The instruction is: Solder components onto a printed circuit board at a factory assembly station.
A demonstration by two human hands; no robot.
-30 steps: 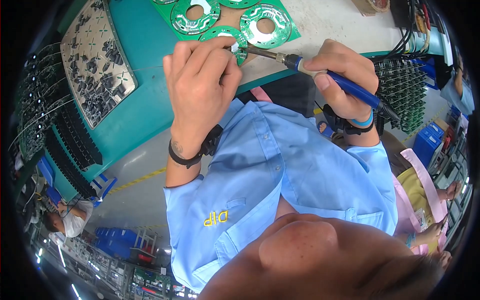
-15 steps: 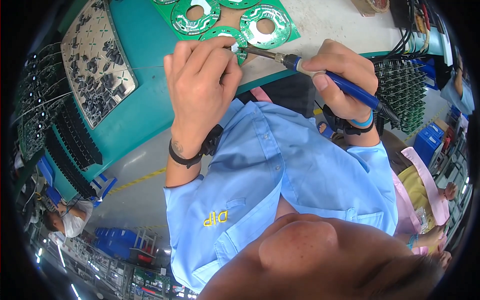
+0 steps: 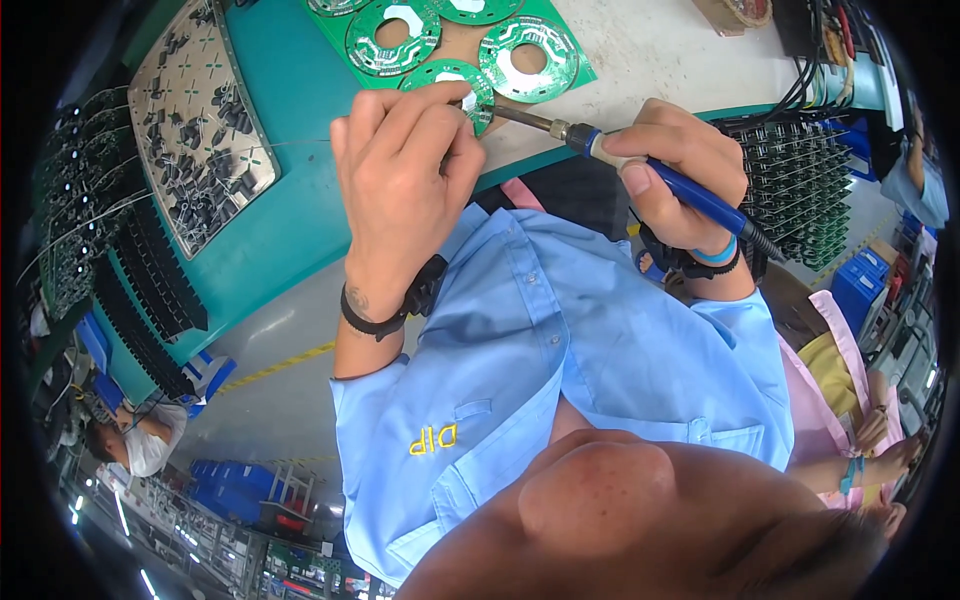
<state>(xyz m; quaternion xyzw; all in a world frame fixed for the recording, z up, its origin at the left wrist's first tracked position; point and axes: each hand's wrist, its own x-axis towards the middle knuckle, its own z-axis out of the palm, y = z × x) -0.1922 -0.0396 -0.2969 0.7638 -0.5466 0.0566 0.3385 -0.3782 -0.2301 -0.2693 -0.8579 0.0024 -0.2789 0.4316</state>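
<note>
Pinching the blue-handled soldering iron point(image 3: 708, 202), your right hand point(image 3: 692, 160) holds its tip at the right side of the near round circuit board point(image 3: 483, 88); a leftward slip could burn your curled left hand point(image 3: 404, 175), whose grip cannot be told.

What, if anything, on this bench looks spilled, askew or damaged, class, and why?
Nothing plainly spilled or damaged stands out. The untidiest spot is the tray at left: its loose dark components lie jumbled at all angles. The round green boards look whole where visible; the left hand partly hides one.
</note>
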